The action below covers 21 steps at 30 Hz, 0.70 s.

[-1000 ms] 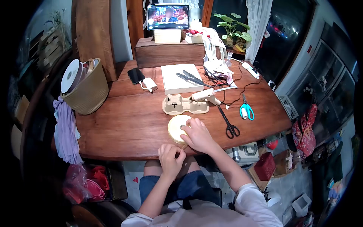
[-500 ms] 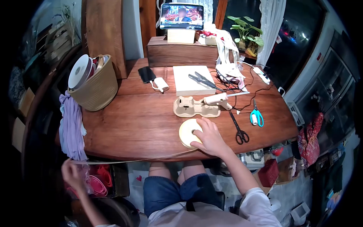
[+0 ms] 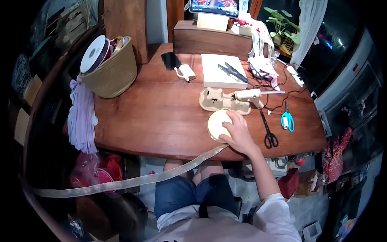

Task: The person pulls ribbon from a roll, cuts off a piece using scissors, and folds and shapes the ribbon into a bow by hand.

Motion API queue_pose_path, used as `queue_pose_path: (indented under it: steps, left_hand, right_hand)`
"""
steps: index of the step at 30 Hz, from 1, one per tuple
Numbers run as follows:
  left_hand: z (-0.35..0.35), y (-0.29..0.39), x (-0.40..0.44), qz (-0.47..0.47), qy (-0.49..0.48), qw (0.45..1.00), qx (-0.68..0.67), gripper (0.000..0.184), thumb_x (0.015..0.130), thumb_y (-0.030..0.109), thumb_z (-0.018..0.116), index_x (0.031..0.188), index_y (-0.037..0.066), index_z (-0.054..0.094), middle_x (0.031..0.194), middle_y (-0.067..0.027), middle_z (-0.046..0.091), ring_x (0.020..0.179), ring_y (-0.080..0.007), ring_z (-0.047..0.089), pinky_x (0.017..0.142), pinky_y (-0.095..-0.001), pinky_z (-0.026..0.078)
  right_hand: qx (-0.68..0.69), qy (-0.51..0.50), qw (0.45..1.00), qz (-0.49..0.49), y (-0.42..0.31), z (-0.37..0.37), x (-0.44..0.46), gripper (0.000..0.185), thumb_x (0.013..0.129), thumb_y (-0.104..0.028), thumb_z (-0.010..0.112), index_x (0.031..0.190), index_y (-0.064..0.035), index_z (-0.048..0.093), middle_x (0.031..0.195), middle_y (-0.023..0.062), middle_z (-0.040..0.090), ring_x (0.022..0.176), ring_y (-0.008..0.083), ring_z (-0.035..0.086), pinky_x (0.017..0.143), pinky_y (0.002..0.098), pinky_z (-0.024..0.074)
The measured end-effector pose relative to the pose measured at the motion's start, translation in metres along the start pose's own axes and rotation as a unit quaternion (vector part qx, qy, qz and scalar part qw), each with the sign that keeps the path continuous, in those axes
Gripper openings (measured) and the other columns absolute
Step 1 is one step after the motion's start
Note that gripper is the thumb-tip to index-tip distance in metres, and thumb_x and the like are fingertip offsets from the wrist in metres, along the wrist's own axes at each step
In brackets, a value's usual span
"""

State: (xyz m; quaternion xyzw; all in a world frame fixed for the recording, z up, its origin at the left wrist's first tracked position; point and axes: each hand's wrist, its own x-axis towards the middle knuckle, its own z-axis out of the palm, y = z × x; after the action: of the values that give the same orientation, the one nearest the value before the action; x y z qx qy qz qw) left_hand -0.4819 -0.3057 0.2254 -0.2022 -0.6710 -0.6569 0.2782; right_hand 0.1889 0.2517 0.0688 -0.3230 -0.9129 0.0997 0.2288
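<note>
A pale yellow ribbon spool (image 3: 216, 128) rests on the table near its front edge. My right hand (image 3: 242, 136) grips it from the right, fingers over its top and near the centre hole. From the spool a sheer cream ribbon (image 3: 141, 181) runs out over the table edge, sagging across my lap to the far left. There my left hand (image 3: 26, 186), dim at the edge of the view, holds the ribbon's other end; its fingers are hard to make out. Just behind the spool lies a cardboard cup tray (image 3: 213, 105) with a white glue gun (image 3: 248, 94) on it.
Black scissors (image 3: 270, 139) and turquoise scissors (image 3: 287, 121) lie to the right. Behind are a white box (image 3: 217, 76) with a black hair-straightener-like tool, tangled cords, and a phone (image 3: 171, 60). A woven basket (image 3: 117, 76) of spools stands left, lilac fabric (image 3: 82, 121) hanging below it.
My left hand has pulled further left and slightly down, drawing out a longer stretch of ribbon. My right hand stays on the spool. The view has tilted down and shifted left.
</note>
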Motion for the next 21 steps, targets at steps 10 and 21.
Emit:
queue_pose_path:
  steps: [10, 21]
  left_hand:
    - [0.273, 0.129, -0.351, -0.304, -0.460, 0.807, -0.210, 0.012, 0.077, 0.015, 0.060, 0.081, 0.011, 0.050, 0.062, 0.0066, 0.041, 0.047, -0.0012, 0.036, 0.040, -0.0151, 0.028]
    - [0.371, 0.235, -0.557, 0.139, -0.560, 0.804, -0.142, 0.030, 0.068, 0.025, 0.069, 0.085, 0.006, 0.053, 0.083, -0.0095, 0.054, 0.061, -0.0267, 0.058, 0.052, -0.0354, 0.046]
  right_hand:
    - [-0.027, 0.207, 0.952, 0.225, 0.054, -0.055, -0.098, 0.013, 0.075, -0.007, 0.056, 0.085, 0.0000, 0.055, 0.088, 0.0148, 0.052, 0.087, 0.0301, 0.049, 0.077, 0.0369, 0.0392]
    - [-0.165, 0.048, 0.954, 0.246, 0.059, -0.071, -0.103, 0.025, 0.064, -0.008, 0.064, 0.085, 0.0006, 0.055, 0.079, 0.0195, 0.057, 0.075, 0.0358, 0.055, 0.069, 0.0424, 0.0433]
